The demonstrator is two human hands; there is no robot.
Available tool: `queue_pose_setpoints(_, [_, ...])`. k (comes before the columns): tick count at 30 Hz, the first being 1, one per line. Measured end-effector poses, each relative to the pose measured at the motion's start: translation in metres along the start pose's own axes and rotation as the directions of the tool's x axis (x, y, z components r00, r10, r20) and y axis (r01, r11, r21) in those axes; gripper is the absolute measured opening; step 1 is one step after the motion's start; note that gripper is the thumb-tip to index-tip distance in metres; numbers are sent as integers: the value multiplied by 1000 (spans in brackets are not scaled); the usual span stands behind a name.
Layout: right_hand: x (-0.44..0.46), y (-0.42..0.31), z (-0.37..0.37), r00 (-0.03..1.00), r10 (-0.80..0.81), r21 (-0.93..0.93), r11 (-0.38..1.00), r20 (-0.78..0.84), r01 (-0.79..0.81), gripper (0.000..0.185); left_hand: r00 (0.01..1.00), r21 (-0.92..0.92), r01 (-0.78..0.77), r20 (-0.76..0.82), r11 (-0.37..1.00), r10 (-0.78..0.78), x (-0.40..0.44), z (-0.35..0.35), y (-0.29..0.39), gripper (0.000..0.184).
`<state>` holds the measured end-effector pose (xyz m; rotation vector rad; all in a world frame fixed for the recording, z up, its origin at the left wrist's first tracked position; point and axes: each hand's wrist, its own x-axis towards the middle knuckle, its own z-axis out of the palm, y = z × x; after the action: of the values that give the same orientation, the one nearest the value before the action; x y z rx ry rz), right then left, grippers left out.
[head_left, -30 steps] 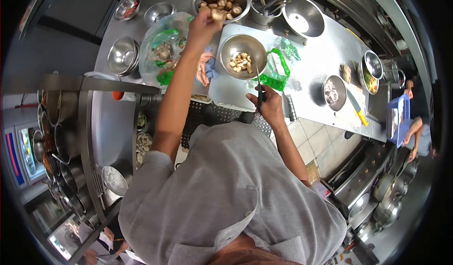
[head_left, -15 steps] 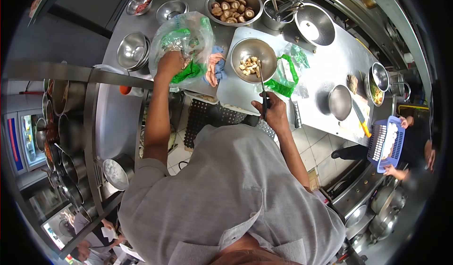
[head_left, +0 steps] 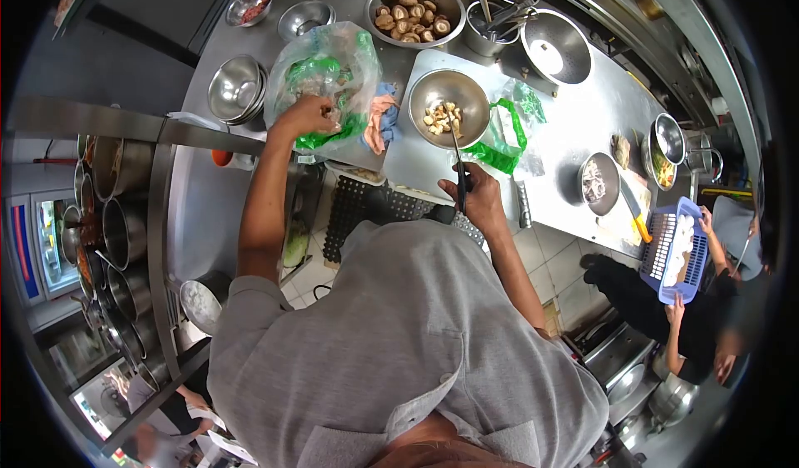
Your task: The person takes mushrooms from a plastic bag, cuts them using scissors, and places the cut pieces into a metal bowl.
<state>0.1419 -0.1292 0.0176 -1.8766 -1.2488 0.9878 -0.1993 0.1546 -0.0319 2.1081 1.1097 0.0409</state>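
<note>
My left hand [head_left: 310,118] is over the mouth of a clear and green plastic bag [head_left: 354,64], fingers curled together; what they pinch, if anything, is too small to make out. Black-handled scissors [head_left: 461,181] are in my right hand [head_left: 483,197], the blades reaching over the near rim of a steel bowl [head_left: 441,89]. Pale chopped pieces [head_left: 439,120] lie in the bowl, beside the blade tips. Under it is a white cutting board [head_left: 391,156]. Pink and blue cloths [head_left: 384,122] lie between bag and board.
Whole brown mushrooms [head_left: 408,18] fill a large bowl at the back. Right of the board lie a green-edged plastic bag [head_left: 503,147] and a knife handle [head_left: 523,206]. A yellow-handled knife [head_left: 637,214] lies farther right, near a person holding a blue basket [head_left: 691,260].
My left hand has shifted slightly right and down, its fingers now showing above the bag. Greyish-white food now shows in the right-hand bowl. The person with the basket has moved nearer the camera wearer's side.
</note>
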Motion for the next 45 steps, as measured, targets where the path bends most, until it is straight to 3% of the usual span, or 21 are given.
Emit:
queue_pose_setpoints(1, [0,0,0,1000,-3,-6,1000,-1,3,60,1000,2,-1,0,1000,1,3,7,-9,25])
queue_pose_setpoints(3, [0,2,1,1000,-5,4,1000,-6,5,60,953,346,-111,-228,932,198,6,15,-12,28])
queue_pose_setpoints(6, [0,3,0,1000,-14,5,1000,-23,15,59,980,213,88,-194,973,-46,14,-5,3,27])
queue_pose_setpoints(7, [-1,3,1,999,-25,-4,1000,-25,25,59,981,213,86,-191,973,-45,20,-6,0,27])
queue_pose_setpoints(9, [-1,5,2,999,-19,-10,1000,-27,19,59,831,272,-75,-515,960,210,29,-14,1,27])
queue_pose_setpoints(16, [-5,6,0,999,-17,-18,1000,-37,17,59,856,252,89,-514,964,56,13,-36,50,23])
queue_pose_setpoints(19, [-6,9,-1,999,-8,-15,1000,-53,8,59,774,40,61,-633,997,-22,3,-32,46,24])
queue_pose_setpoints(21, [-7,7,0,998,-6,-15,1000,-57,5,58,573,-404,-170,-783,899,-243,-3,-22,43,28])
queue_pose_setpoints(22, [-7,5,0,998,-5,-17,1000,-60,4,58,573,-400,-170,-783,901,-240,-6,-19,46,28])
queue_pose_setpoints(24, [-6,0,1,999,13,-8,1000,-46,-13,58,559,-739,-312,-651,597,-514,-10,-5,58,32])
queue_pose_setpoints(25, [-6,-3,1,999,29,-3,1000,-30,-29,59,559,-741,-309,-649,596,-517,-13,-3,64,32])
queue_pose_setpoints(26, [-7,-5,0,999,29,-5,1000,-25,-29,59,493,-467,-18,-774,884,-398,-17,-1,70,31])
queue_pose_setpoints(27, [-6,-9,0,1000,26,-23,999,-12,-27,59,481,-92,291,-847,952,-228,-19,-3,77,30])
queue_pose_setpoints(28, [-4,-11,-1,1000,23,-42,999,2,-23,59,525,291,547,-849,785,-51,-20,-5,80,29])
queue_pose_setpoints(30, [-3,-10,0,1000,11,-26,1000,-5,-11,59,518,234,514,-852,825,-81,-21,-12,77,26])
queue_pose_setpoints(31, [-3,-11,1,1000,4,-6,1000,-18,-4,59,505,-305,175,-788,936,-351,-21,-16,75,25])
queue_pose_setpoints(32, [-4,-12,1,1000,5,-6,1000,-17,-6,59,594,-750,-185,-600,635,-536,-21,-18,73,24])
queue_pose_setpoints(33, [-5,-17,-1,1000,2,-26,1000,-18,-3,57,594,-750,-183,-599,635,-537,-21,-13,72,24])
queue_pose_setpoints(35, [-7,-24,-2,1000,-1,-46,999,-20,0,56,926,-924,-316,-252,-213,-281,-21,4,72,26])
queue_pose_setpoints(37, [-8,-30,-3,998,-59,-132,990,-6,58,52,946,-902,-207,-86,-380,-313,-17,23,120,30])
queue_pose_setpoints(45, [-10,-41,-12,991,-135,-299,947,-24,121,46,991,-952,-45,-5,-303,-131,10,101,166,34])
